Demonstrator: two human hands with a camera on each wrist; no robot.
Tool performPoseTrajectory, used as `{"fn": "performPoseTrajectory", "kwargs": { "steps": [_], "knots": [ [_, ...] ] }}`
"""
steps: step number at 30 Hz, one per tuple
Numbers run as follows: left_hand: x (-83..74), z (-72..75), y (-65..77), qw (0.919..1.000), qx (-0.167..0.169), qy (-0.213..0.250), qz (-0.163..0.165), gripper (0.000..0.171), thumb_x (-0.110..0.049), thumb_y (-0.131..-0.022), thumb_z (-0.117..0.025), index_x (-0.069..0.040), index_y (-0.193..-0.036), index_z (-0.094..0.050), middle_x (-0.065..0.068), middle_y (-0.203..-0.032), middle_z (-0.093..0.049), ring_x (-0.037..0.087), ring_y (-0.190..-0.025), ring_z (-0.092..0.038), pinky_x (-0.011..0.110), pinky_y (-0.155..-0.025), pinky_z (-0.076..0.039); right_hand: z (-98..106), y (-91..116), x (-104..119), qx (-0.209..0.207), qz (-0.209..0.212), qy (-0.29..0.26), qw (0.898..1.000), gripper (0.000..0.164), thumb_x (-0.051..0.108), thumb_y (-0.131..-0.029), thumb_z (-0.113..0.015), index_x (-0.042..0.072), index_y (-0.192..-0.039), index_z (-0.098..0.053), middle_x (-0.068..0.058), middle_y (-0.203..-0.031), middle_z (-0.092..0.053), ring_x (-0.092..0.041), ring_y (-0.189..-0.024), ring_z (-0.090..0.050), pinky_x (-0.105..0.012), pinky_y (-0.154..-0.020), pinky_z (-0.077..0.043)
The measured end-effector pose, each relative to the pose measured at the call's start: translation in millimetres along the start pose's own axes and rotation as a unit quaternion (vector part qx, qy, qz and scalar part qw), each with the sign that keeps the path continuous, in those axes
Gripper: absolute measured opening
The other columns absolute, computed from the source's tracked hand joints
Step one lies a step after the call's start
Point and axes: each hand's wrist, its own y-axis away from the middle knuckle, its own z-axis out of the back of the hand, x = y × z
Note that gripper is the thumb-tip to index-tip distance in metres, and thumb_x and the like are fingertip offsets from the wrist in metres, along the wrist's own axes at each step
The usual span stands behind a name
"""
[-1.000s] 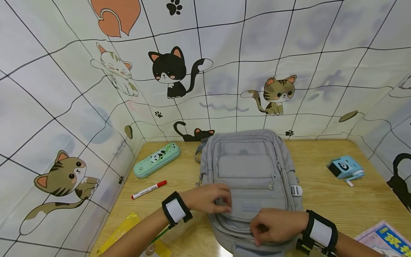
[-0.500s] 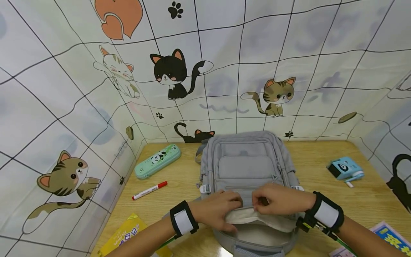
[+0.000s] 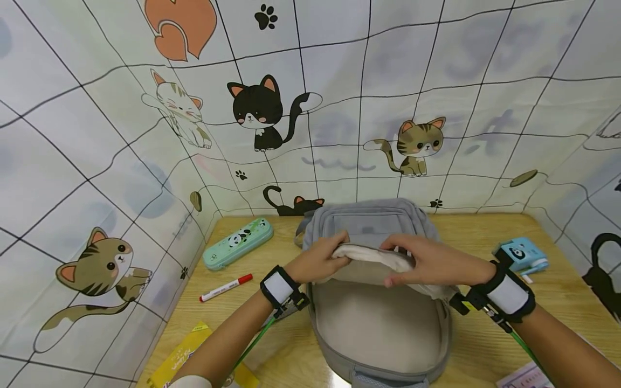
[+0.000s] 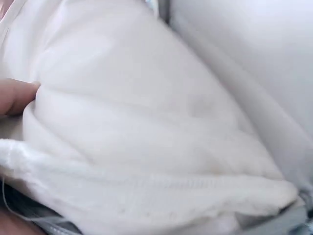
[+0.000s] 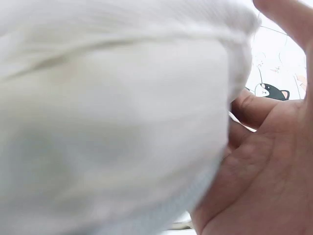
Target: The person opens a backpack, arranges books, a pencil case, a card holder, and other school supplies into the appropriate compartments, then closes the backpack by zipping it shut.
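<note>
A grey backpack (image 3: 359, 215) lies on the table with its main compartment open, showing pale beige lining (image 3: 383, 328). Its front flap (image 3: 373, 258) is lifted toward the far side. My left hand (image 3: 317, 258) pinches the left part of the flap's edge; in the left wrist view its thumb (image 4: 17, 95) presses into the white lining (image 4: 132, 107). At the flap's right part is my right hand (image 3: 432, 261), thumb spread away from the cloth. In the right wrist view its fingers (image 5: 252, 107) reach behind the flap and their tips are hidden.
Left of the backpack lie a green panda pencil case (image 3: 237, 242), a red-capped marker (image 3: 225, 287) and a yellow packet or booklet (image 3: 186, 347). On the right are a blue panda pencil sharpener-like device (image 3: 521, 255) and a partly covered pink book (image 3: 524, 376). A cat-print curtain (image 3: 339, 118) surrounds the table.
The backpack's front flap has gone from nearly closed to raised and folded back, exposing the inside. Both hands have moved up and away with it, and the right hand's thumb has spread.
</note>
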Motion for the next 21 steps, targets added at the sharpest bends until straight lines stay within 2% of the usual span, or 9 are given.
{"fn": "performPoseTrajectory", "kwargs": {
  "steps": [2,5,7,9,11,13,17,21],
  "knots": [
    [6.8,4.5,-7.5,0.9994,-0.014,0.029,0.012,0.015,-0.011,-0.108,-0.060,-0.011,-0.101,-0.047,-0.001,-0.082,-0.044,0.006,-0.066,-0.041,0.022,-0.065,-0.036,1.9,0.0,0.5,-0.015,-0.008,0.044,0.999,0.058,0.041,-0.093,-0.084,0.015,-0.140,-0.061,-0.002,-0.127,-0.067,-0.013,-0.101,-0.062,-0.033,-0.080,-0.052],
    [15.3,8.1,-13.7,0.9980,-0.027,0.053,0.025,0.017,-0.008,-0.107,-0.061,-0.009,-0.099,-0.046,-0.001,-0.082,-0.042,0.007,-0.066,-0.038,0.023,-0.066,-0.035,2.1,-1.4,-1.6,-0.043,-0.013,0.085,0.995,0.056,0.026,-0.096,-0.081,0.012,-0.146,-0.059,-0.006,-0.135,-0.067,-0.017,-0.108,-0.063,-0.040,-0.085,-0.054],
    [18.1,9.2,-14.8,0.9976,-0.033,0.053,0.028,0.019,-0.008,-0.106,-0.063,-0.009,-0.099,-0.046,-0.001,-0.082,-0.042,0.007,-0.064,-0.039,0.023,-0.064,-0.035,1.5,-2.7,-5.0,-0.058,-0.017,0.088,0.994,0.050,0.016,-0.097,-0.077,0.011,-0.145,-0.061,-0.007,-0.133,-0.068,-0.017,-0.104,-0.063,-0.039,-0.084,-0.053],
    [20.0,9.1,-15.6,0.9977,-0.037,0.050,0.026,0.019,-0.009,-0.106,-0.064,-0.009,-0.099,-0.046,-0.001,-0.081,-0.043,0.007,-0.064,-0.040,0.023,-0.063,-0.035,1.2,-3.1,-8.2,-0.064,-0.020,0.081,0.994,0.046,0.012,-0.099,-0.074,0.011,-0.143,-0.062,-0.006,-0.132,-0.069,-0.015,-0.101,-0.061,-0.037,-0.082,-0.051],
    [21.2,8.3,-15.8,0.9980,-0.040,0.044,0.023,0.019,-0.012,-0.106,-0.065,-0.009,-0.100,-0.048,-0.001,-0.081,-0.043,0.007,-0.065,-0.040,0.023,-0.063,-0.035,1.4,-2.3,-10.8,-0.065,-0.017,0.078,0.995,0.045,0.012,-0.100,-0.073,0.011,-0.144,-0.062,-0.006,-0.132,-0.069,-0.014,-0.100,-0.061,-0.035,-0.080,-0.051],
    [21.9,7.9,-15.4,0.9979,-0.043,0.042,0.024,0.018,-0.013,-0.105,-0.066,-0.010,-0.100,-0.049,-0.002,-0.081,-0.044,0.007,-0.066,-0.041,0.023,-0.063,-0.036,3.0,1.4,-11.5,-0.060,-0.014,0.072,0.995,0.045,0.019,-0.103,-0.073,0.010,-0.146,-0.061,-0.007,-0.135,-0.068,-0.015,-0.104,-0.063,-0.035,-0.082,-0.053],
    [22.4,8.7,-14.6,0.9965,-0.042,0.061,0.039,0.021,-0.011,-0.105,-0.066,-0.010,-0.099,-0.047,-0.002,-0.082,-0.044,0.006,-0.064,-0.040,0.023,-0.062,-0.036,16.2,26.0,-13.6,-0.060,-0.066,0.054,0.995,0.054,0.038,-0.105,-0.069,0.015,-0.152,-0.055,-0.007,-0.137,-0.067,-0.015,-0.108,-0.066,-0.031,-0.076,-0.055],
    [22.7,10.6,-18.8,0.9962,-0.039,0.063,0.046,0.020,-0.013,-0.105,-0.067,-0.010,-0.099,-0.048,-0.001,-0.082,-0.045,0.007,-0.063,-0.040,0.023,-0.062,-0.037,34.6,74.4,-37.2,-0.088,-0.147,0.069,0.983,0.049,0.037,-0.107,-0.067,0.011,-0.147,-0.059,-0.009,-0.128,-0.070,-0.012,-0.097,-0.068,-0.027,-0.067,-0.054]
  ]
}}
